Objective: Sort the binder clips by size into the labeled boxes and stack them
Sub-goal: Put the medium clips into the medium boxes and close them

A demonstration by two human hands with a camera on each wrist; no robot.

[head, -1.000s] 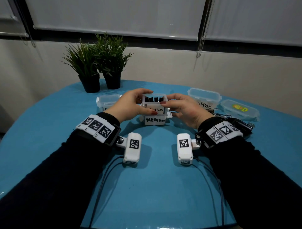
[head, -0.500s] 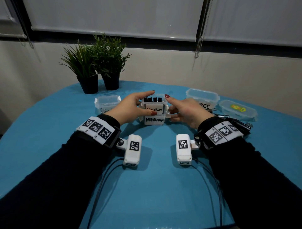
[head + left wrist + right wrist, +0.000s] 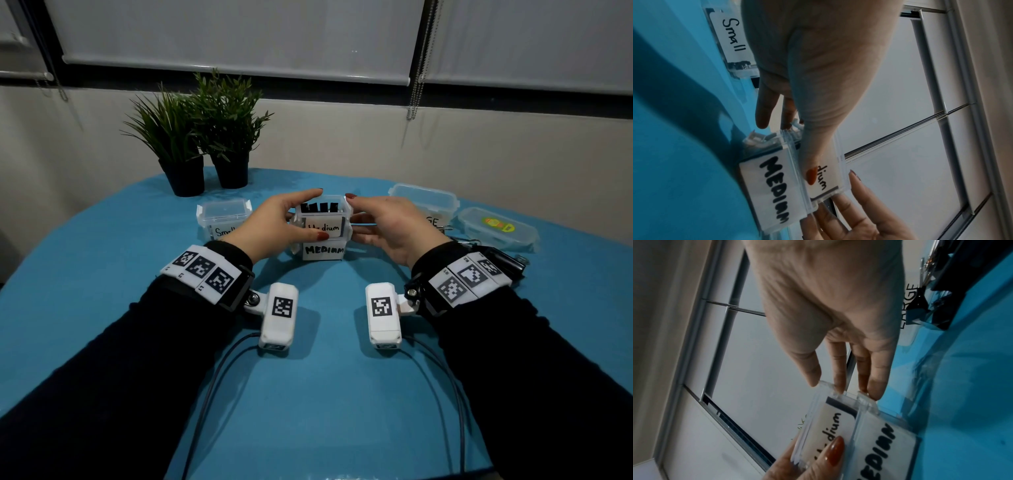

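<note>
Two clear boxes stand stacked at the table's middle: the top box [image 3: 329,226] labeled "Medium" on the lower box [image 3: 323,251] labeled "MEDIUM". Several black binder clips [image 3: 318,206] stand in the open top box. My left hand [image 3: 317,213] grips the top box, thumb on its front label [image 3: 824,178] and fingers over its back rim. My right hand [image 3: 354,217] touches the box's right end with straight fingers [image 3: 875,386]. A "Small" box [image 3: 222,219] sits to the left and a "LARGE" box [image 3: 424,205] to the right.
A lidded box with a yellow-green sticker [image 3: 496,228] lies at the far right. Loose large black clips [image 3: 510,262] lie behind my right wrist. Two potted plants [image 3: 205,137] stand at the table's back left. The blue table [image 3: 325,394] stretches toward me.
My right hand has let go of the top box and straightened its fingers against the right end. My left index finger has lifted over the rim. The stack has stayed in place.
</note>
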